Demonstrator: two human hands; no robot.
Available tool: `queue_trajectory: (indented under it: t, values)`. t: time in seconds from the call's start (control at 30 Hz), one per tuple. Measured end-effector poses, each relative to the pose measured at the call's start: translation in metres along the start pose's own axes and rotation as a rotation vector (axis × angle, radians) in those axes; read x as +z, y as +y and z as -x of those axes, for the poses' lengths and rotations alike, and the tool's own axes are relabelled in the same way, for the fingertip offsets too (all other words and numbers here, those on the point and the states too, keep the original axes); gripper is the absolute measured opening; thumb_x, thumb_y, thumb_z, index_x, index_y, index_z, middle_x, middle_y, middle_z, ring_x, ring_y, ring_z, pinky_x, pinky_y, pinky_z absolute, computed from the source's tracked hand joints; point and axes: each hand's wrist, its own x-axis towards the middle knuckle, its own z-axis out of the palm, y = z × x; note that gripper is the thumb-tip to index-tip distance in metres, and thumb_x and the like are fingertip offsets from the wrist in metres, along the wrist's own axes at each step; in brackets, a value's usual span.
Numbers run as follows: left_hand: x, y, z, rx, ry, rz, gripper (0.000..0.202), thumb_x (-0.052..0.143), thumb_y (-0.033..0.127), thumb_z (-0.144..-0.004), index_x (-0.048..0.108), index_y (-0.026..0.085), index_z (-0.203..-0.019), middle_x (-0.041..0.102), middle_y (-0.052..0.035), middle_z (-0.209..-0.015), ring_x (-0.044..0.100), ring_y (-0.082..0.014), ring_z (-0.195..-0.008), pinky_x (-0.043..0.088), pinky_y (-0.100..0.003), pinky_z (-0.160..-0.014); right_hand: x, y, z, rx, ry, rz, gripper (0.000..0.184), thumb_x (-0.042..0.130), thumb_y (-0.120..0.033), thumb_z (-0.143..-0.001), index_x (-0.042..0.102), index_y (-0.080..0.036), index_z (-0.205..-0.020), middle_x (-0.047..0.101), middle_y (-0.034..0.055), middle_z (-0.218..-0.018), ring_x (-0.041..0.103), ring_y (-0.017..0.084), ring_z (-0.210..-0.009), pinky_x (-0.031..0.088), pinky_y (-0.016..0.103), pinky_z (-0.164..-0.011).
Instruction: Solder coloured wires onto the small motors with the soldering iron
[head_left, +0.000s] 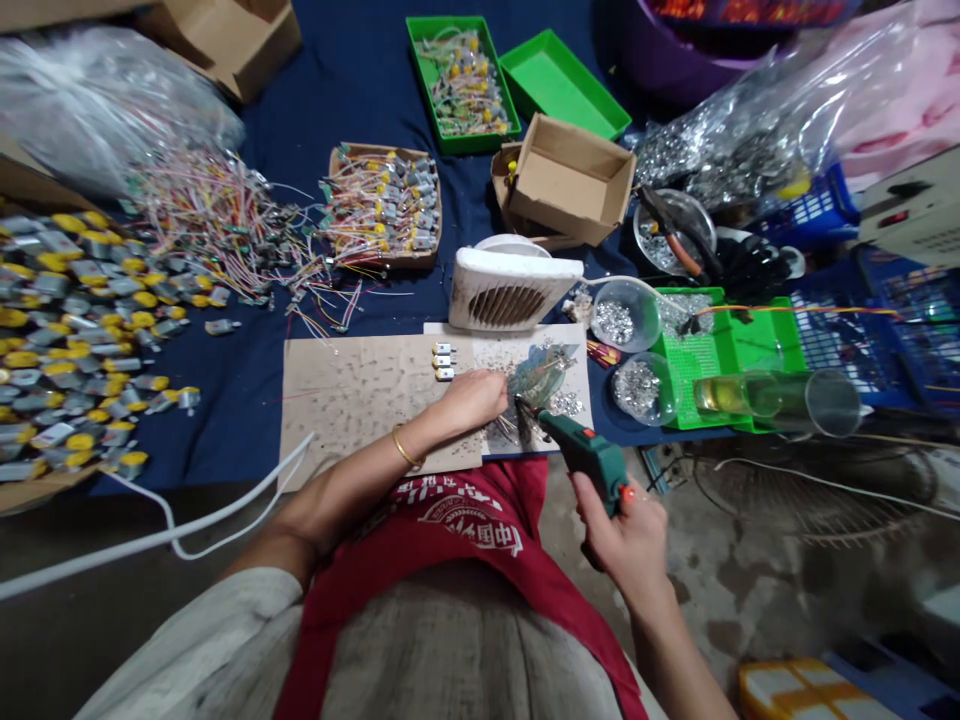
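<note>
My right hand (pixel 622 540) grips a green hot glue gun (pixel 585 450), its nozzle pointing down at a glittery, translucent patch of hardened glue (pixel 536 378). My left hand (pixel 469 400) rests its fingers on a speckled cardboard sheet (pixel 352 410), close to that patch and the nozzle. Whatever lies under those fingers is hidden. Several small silver motors (pixel 443 361) stand in a row on the sheet, just beyond my left hand.
A large heap of yellow-capped motors (pixel 75 320) and tangled wires (pixel 217 225) covers the navy cloth at left. Green trays (pixel 461 85), cardboard boxes (pixel 562 180), clear bowls of silver bits (pixel 637 388) and a white foam-backed vent piece (pixel 516 290) stand beyond the sheet. A white cable (pixel 172 530) crosses the front left.
</note>
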Motion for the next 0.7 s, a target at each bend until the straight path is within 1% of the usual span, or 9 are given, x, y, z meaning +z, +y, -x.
queue_trajectory:
  t: [0.1, 0.2, 0.27, 0.33, 0.43, 0.5, 0.53, 0.6, 0.7]
  values:
    - [0.0, 0.0, 0.0, 0.002, 0.009, 0.003, 0.023, 0.05, 0.017, -0.089, 0.073, 0.015, -0.093, 0.075, -0.012, -0.093, 0.068, -0.023, -0.086, 0.05, -0.034, -0.082, -0.001, 0.007, 0.001, 0.179, -0.03, -0.007, 0.055, 0.053, -0.059, -0.096, 0.061, -0.022, -0.055, 0.061, 0.0038, -0.05, 0.062, 0.018, -0.049, 0.047, 0.027, -0.053]
    - [0.002, -0.001, -0.001, 0.0, 0.013, 0.005, 0.023, 0.05, 0.018, -0.089, 0.073, 0.016, -0.091, 0.075, -0.0115, -0.091, 0.068, -0.0227, -0.085, 0.05, -0.034, -0.081, -0.002, 0.011, 0.005, 0.251, -0.048, -0.071, 0.058, 0.057, -0.066, -0.091, 0.063, -0.022, -0.053, 0.06, 0.0038, -0.046, 0.06, 0.018, -0.045, 0.046, 0.028, -0.05]
    - [0.003, -0.002, -0.002, 0.002, 0.018, 0.006, 0.023, 0.05, 0.018, -0.088, 0.072, 0.016, -0.091, 0.075, -0.012, -0.092, 0.068, -0.0233, -0.086, 0.05, -0.034, -0.08, -0.003, 0.013, 0.009, 0.361, -0.04, -0.144, 0.061, 0.058, -0.07, -0.088, 0.065, -0.021, -0.053, 0.061, 0.0047, -0.045, 0.06, 0.018, -0.043, 0.047, 0.028, -0.047]
    - [0.004, -0.002, -0.002, 0.009, 0.021, 0.007, 0.023, 0.049, 0.018, -0.088, 0.072, 0.016, -0.091, 0.075, -0.0127, -0.093, 0.068, -0.0242, -0.087, 0.05, -0.034, -0.08, -0.004, 0.015, 0.014, 0.538, 0.005, -0.258, 0.063, 0.061, -0.075, -0.083, 0.068, -0.018, -0.057, 0.062, 0.006, -0.047, 0.06, 0.019, -0.042, 0.048, 0.029, -0.044]
    - [0.004, -0.003, -0.001, 0.009, 0.011, 0.006, 0.023, 0.049, 0.018, -0.089, 0.072, 0.016, -0.092, 0.075, -0.0129, -0.093, 0.069, -0.025, -0.088, 0.05, -0.034, -0.081, -0.006, 0.024, 0.02, 0.8, 0.117, -0.487, 0.065, 0.066, -0.079, -0.076, 0.07, -0.015, -0.063, 0.065, 0.008, -0.051, 0.06, 0.021, -0.04, 0.048, 0.031, -0.04]
    - [0.003, -0.003, -0.001, 0.008, 0.004, 0.005, 0.023, 0.049, 0.02, -0.09, 0.072, 0.016, -0.092, 0.075, -0.0124, -0.093, 0.069, -0.0247, -0.088, 0.049, -0.034, -0.081, -0.006, 0.033, 0.021, 0.915, 0.164, -0.655, 0.064, 0.069, -0.079, -0.073, 0.067, -0.016, -0.062, 0.063, 0.0079, -0.049, 0.057, 0.021, -0.038, 0.046, 0.031, -0.036]
    - [0.003, -0.003, -0.001, 0.006, 0.002, 0.004, 0.023, 0.049, 0.021, -0.09, 0.072, 0.016, -0.092, 0.075, -0.0123, -0.094, 0.069, -0.0245, -0.089, 0.049, -0.034, -0.08, -0.006, 0.038, 0.021, 0.938, 0.19, -0.747, 0.063, 0.069, -0.078, -0.073, 0.067, -0.016, -0.064, 0.063, 0.0074, -0.05, 0.055, 0.019, -0.036, 0.043, 0.029, -0.033]
    - [0.001, -0.003, -0.001, -0.004, -0.004, 0.0, 0.023, 0.049, 0.022, -0.091, 0.071, 0.016, -0.093, 0.075, -0.0121, -0.094, 0.069, -0.0243, -0.089, 0.049, -0.033, -0.08, -0.004, 0.047, 0.02, 0.927, 0.211, -0.947, 0.06, 0.068, -0.076, -0.074, 0.069, -0.016, -0.075, 0.066, 0.0051, -0.057, 0.048, 0.013, -0.035, 0.037, 0.025, -0.031]
    - [0.001, -0.002, -0.002, -0.019, -0.012, -0.015, 0.022, 0.049, 0.022, -0.09, 0.071, 0.017, -0.094, 0.076, -0.0115, -0.094, 0.069, -0.0243, -0.089, 0.049, -0.033, -0.079, 0.003, 0.061, 0.021, 0.864, 0.164, -1.222, 0.056, 0.065, -0.072, -0.079, 0.069, -0.017, -0.087, 0.065, 0.0012, -0.065, 0.037, 0.006, -0.035, 0.03, 0.019, -0.03]
